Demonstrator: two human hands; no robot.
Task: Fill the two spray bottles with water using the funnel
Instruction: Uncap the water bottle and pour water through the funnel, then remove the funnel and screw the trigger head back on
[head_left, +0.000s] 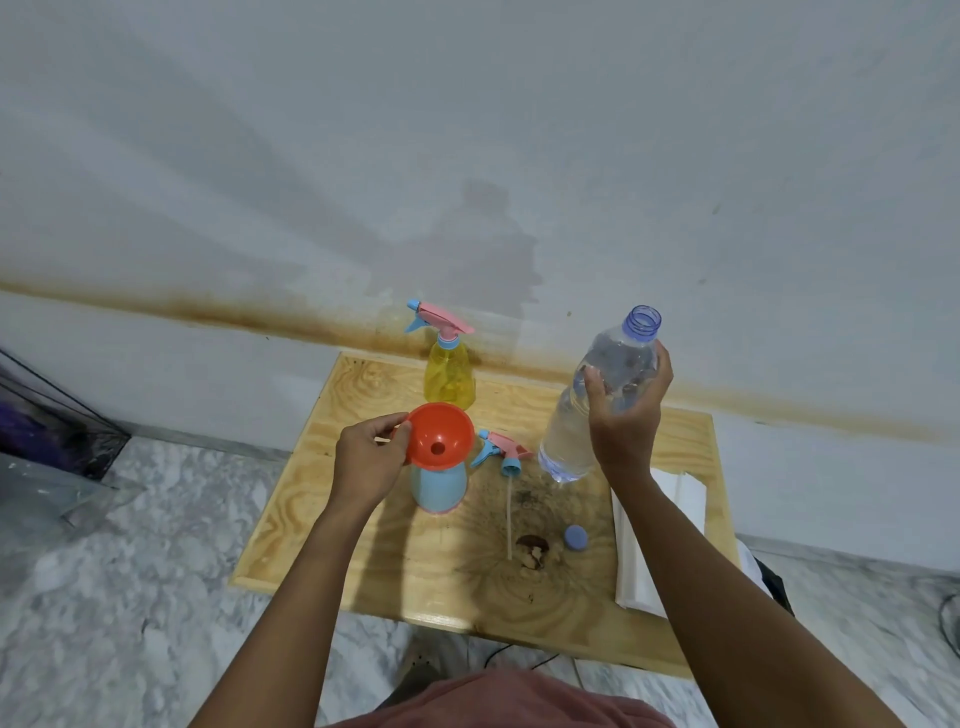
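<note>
An orange funnel (440, 435) sits in the neck of a blue spray bottle (439, 488) standing on the wooden table (363, 525). My left hand (366, 457) pinches the funnel's left rim. My right hand (626, 415) holds an uncapped clear water bottle (597, 400) upright, lifted above the table to the right of the funnel. The blue bottle's pink-and-blue spray head (501, 452) with its long tube lies on the table between them. A yellow spray bottle (449, 379) with its spray head on stands at the back edge.
The water bottle's blue cap (575, 538) lies on the table at front right. A folded white cloth (654, 540) covers the right edge. The table stands against a stained white wall. A clear box (47, 426) sits on the marble floor at left.
</note>
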